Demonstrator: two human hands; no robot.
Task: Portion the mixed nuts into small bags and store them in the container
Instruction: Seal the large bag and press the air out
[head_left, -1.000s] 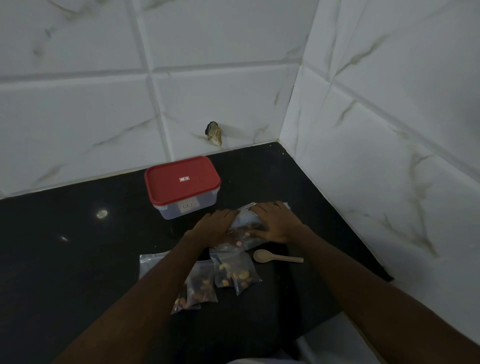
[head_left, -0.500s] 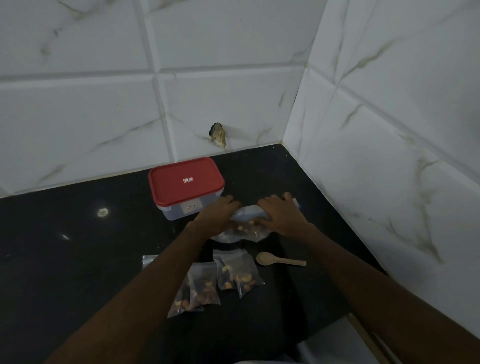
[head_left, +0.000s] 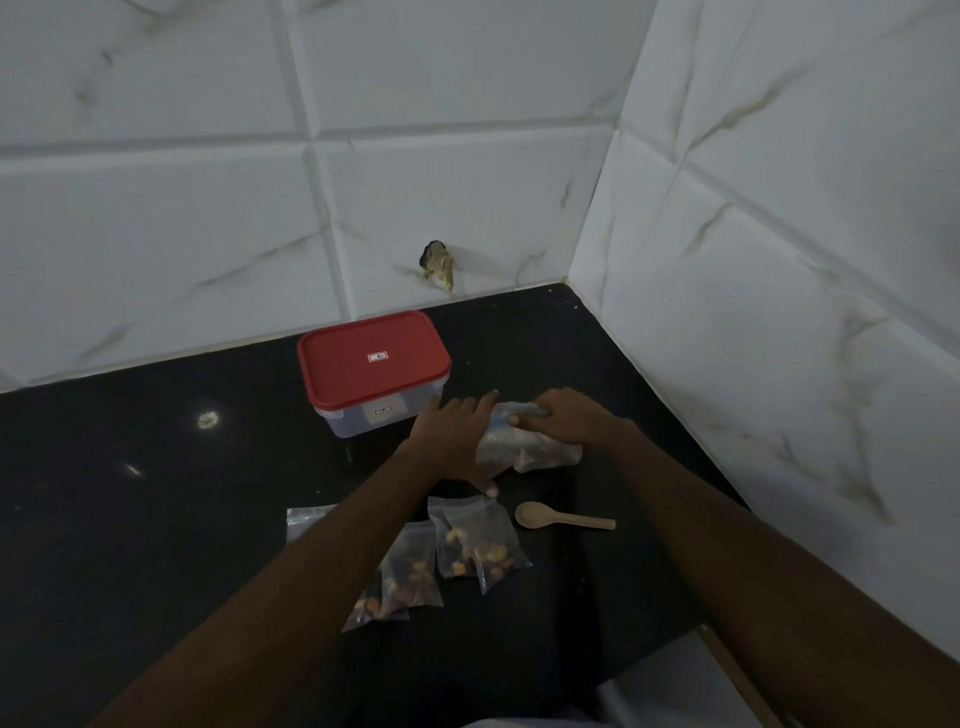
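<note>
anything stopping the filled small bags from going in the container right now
Yes: the red lid sits closed on the container, so the small bags on the counter cannot go in until it comes off.

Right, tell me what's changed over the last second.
The right hand, flat on the large bag before, now curls round its top edge, bunching it; the left hand has slid to the bag's left end. The small filled bags, spoon and closed container have not moved.
</note>
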